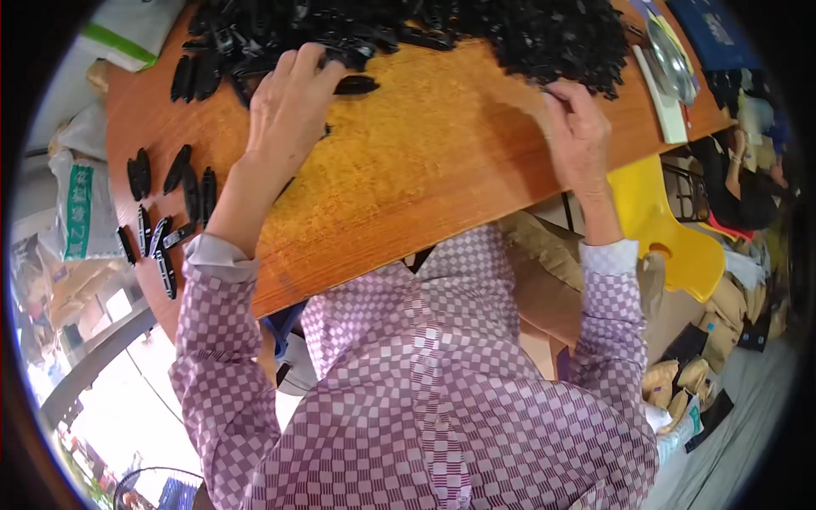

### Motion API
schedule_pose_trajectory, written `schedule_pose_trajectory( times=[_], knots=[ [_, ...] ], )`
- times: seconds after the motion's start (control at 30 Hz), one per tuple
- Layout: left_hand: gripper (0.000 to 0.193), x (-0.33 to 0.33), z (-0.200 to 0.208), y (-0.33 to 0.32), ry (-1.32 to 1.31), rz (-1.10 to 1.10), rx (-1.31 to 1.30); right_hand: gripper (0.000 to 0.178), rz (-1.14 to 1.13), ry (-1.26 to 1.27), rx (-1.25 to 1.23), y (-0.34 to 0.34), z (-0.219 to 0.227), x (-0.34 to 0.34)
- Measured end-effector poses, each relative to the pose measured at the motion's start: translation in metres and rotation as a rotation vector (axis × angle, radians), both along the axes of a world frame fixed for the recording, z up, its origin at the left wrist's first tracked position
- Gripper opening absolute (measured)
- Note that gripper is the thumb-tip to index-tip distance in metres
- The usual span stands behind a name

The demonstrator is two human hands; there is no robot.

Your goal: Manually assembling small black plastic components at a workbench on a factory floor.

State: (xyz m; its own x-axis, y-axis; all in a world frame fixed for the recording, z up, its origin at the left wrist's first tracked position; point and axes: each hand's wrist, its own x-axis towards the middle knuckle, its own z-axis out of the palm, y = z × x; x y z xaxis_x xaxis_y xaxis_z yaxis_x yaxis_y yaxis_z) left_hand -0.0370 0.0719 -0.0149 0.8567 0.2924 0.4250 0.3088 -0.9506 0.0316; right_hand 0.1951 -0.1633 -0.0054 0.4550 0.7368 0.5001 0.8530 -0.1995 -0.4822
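Two heaps of glossy black pieces cover the far side of the wooden table: long slim ones in the left heap (280, 25) and smaller ones in the right heap (557, 42). My left hand (291, 110) is at the near edge of the left heap, fingers bent down among the pieces; what they grip is hidden. Beside its fingertips lies a long black piece (357, 85). My right hand (580, 132) hovers by the near edge of the right heap, thumb and forefinger pinched together. Anything between them is too small to make out.
Several loose black pieces (189, 183) lie along the table's left side. A white strip (661, 98) and a shiny metal dish (671, 64) rest at the far right. A yellow chair (659, 225) stands beyond the table's right edge, near filled bags (722, 319) on the floor.
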Motion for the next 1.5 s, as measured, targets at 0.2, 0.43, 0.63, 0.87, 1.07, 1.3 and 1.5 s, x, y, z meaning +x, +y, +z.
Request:
schedule_pose_trajectory(
  times=[0.2, 0.43, 0.63, 0.87, 1.07, 1.3, 1.5],
  knots=[
    [0.021, -0.010, 0.003, -0.012, -0.103, 0.117, -0.491, 0.015, 0.113, -0.228, 0.167, 0.000, 0.002, -0.027],
    [0.024, 0.004, 0.010, -0.081, -0.435, -0.116, -1.802, 0.028, 0.263, -0.440, 0.263, -0.007, 0.008, -0.046],
    [0.027, 0.016, 0.003, -0.121, -0.574, -0.335, -2.342, 0.030, 0.293, -0.438, 0.295, -0.010, 0.009, -0.056],
    [0.028, 0.028, 0.008, -0.136, -0.525, -0.296, -2.419, 0.027, 0.235, -0.251, 0.289, -0.016, 0.012, -0.070],
    [0.034, 0.028, -0.008, -0.129, -0.455, -0.444, -2.495, 0.021, 0.216, 0.033, 0.269, -0.010, 0.018, -0.070],
    [0.038, 0.034, 0.003, -0.136, -0.467, -0.398, -2.522, 0.022, 0.135, 0.054, 0.218, -0.013, 0.018, -0.074],
    [0.035, 0.041, 0.000, -0.144, -0.567, -0.320, -2.461, 0.023, 0.073, 0.013, 0.213, -0.006, 0.012, -0.084]
  ],
)
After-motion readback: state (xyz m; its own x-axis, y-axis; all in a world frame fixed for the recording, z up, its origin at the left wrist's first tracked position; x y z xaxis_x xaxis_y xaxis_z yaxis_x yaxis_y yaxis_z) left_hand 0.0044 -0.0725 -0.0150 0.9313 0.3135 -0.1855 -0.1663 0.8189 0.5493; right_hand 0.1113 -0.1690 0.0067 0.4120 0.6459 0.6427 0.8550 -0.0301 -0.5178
